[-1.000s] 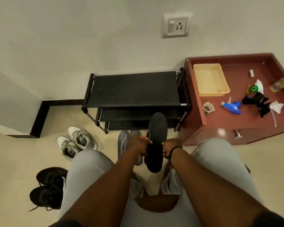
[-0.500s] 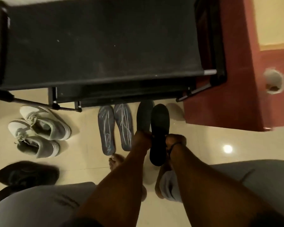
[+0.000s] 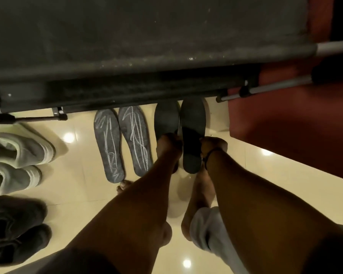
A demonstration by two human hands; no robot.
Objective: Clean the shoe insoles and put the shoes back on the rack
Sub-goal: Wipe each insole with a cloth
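I hold a black insole (image 3: 192,133) low over the floor, lengthwise, just in front of the black shoe rack (image 3: 139,56). My left hand (image 3: 167,144) grips its left edge and my right hand (image 3: 211,146) grips its right edge near the middle. A second black insole (image 3: 165,119) lies flat on the tiles right beside it, partly under my left hand. Two grey insoles (image 3: 123,143) with pale streaks lie side by side further left.
A pair of grey-and-white sneakers (image 3: 18,155) stands at the left, with a pair of black shoes (image 3: 14,230) below them. A dark red cabinet (image 3: 293,123) rises at the right of the rack. My bare feet (image 3: 198,196) stand on the glossy cream tiles (image 3: 77,194).
I have bent down and forward, so the rack and floor fill the view. The black insole has come down from in front of me to just above the floor beside the other one.
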